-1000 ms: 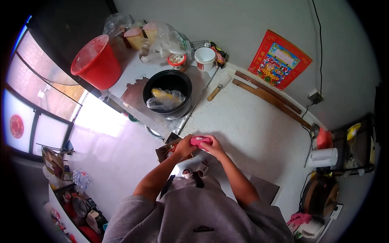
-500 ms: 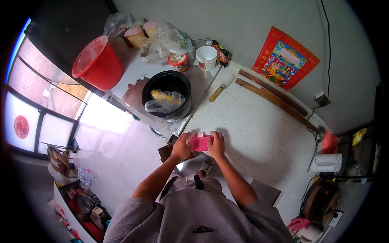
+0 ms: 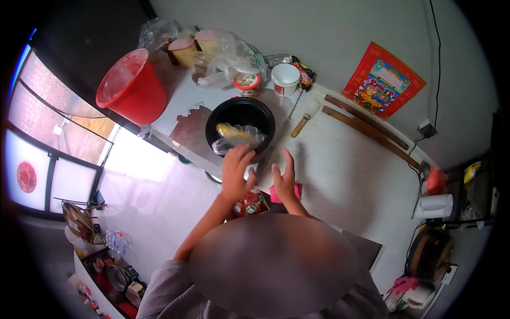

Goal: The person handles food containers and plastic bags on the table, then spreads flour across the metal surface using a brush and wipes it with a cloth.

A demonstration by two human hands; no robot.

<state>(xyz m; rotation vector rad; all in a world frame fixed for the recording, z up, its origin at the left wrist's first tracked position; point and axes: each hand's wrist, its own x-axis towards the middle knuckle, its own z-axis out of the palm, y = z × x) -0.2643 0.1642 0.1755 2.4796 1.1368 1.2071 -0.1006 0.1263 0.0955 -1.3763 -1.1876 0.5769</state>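
Observation:
My left hand (image 3: 236, 173) is raised with its fingers apart, just in front of the black pot (image 3: 212, 112). Inside the pot lies a clear plastic bag (image 3: 245, 139) with something yellow in it. My right hand (image 3: 285, 178) is open too, thumb and fingers spread, over the counter's front edge. Beneath and behind it, a folded pink cloth-like item (image 3: 275, 196) rests on the counter edge, partly hidden by the hand. Neither hand holds anything. Below my left hand shows a box with red packets (image 3: 249, 205).
A red bucket (image 3: 139, 93), plastic bags (image 3: 228, 58), a small red tub (image 3: 247, 84) and a white tub (image 3: 286, 80) stand behind the pot. On the speckled counter (image 3: 340, 175) lie a wooden-handled scraper (image 3: 300, 125) and long wooden sticks (image 3: 366, 130). An electric kettle (image 3: 434, 206) stands right.
Both hands have let go of the pink item, which now lies at the counter edge. They have moved apart and forward, the left toward the pot. The view has shifted slightly.

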